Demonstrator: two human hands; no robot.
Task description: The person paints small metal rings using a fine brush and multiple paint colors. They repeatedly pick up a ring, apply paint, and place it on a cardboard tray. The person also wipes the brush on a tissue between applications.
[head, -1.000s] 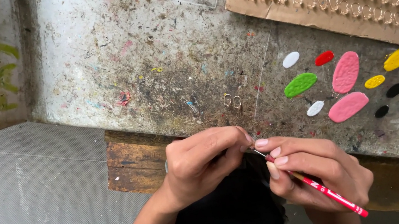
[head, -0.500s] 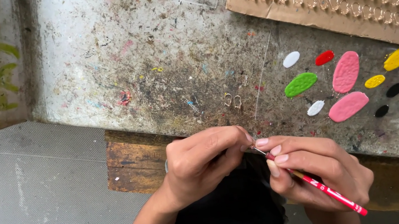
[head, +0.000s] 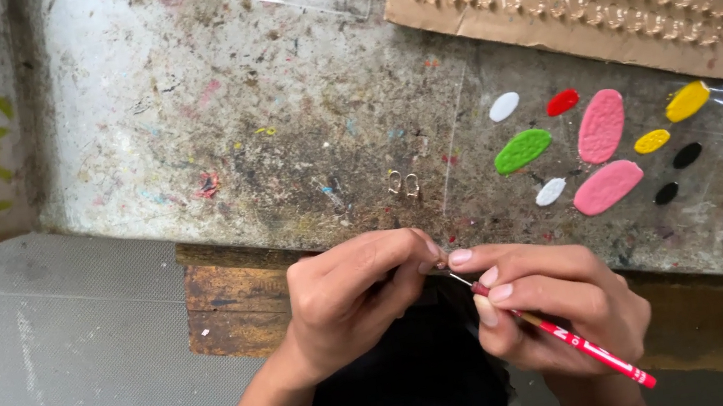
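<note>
Very little has changed. The left hand (head: 347,296) and right hand (head: 554,308) have drifted a touch lower and rightward in view (likely the head camera shifting, since the table (head: 205,112) edge sits slightly differently too). The brush (head: 558,336) keeps its slant; the fingertips remain pinched together.

Soft, even daylight, faint shadows, sharp focus, slight glare on plastic.

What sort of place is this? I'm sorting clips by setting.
Probably a craft workshop: a paint-stained bench, coloured blobs laid out on it, and a fine red brush in the right hand.
</note>
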